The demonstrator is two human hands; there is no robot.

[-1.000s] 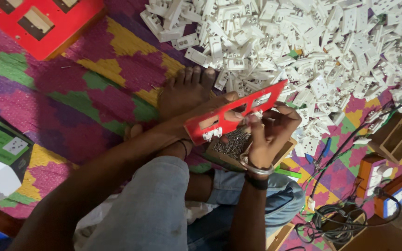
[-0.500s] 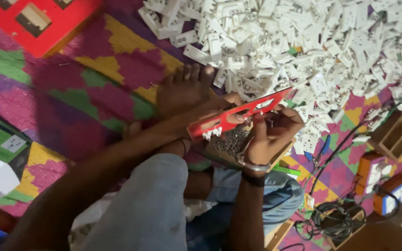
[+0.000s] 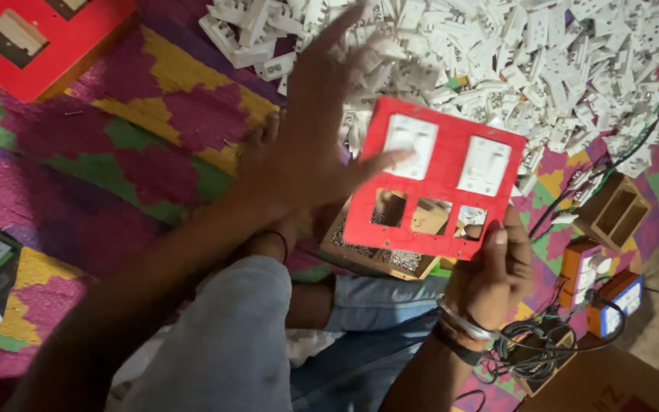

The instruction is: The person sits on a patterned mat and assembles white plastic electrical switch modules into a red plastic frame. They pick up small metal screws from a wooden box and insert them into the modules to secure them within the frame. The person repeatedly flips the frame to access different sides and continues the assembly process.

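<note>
Wht parts pile (image 3: 543,53), patterned mat (image 3: 116,145).

One view only: head cam, looking steeply down from above at the person's lap and floor, close range. Red plate (image 3: 436,179) sits centre-right of frame, white parts pile (image 3: 497,53) across top, patterned mat (image 3: 116,152) at left.

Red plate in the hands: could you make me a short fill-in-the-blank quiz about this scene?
1. The red plate is held at its lower edge by the ____ hand.
2. Two ____ switches sit in the plate's top row.
3. The left hand is spread ____, fingers apart.
4. The pile of parts beyond the plate is ____ in colour.

Missing words: right; white; open; white
</note>
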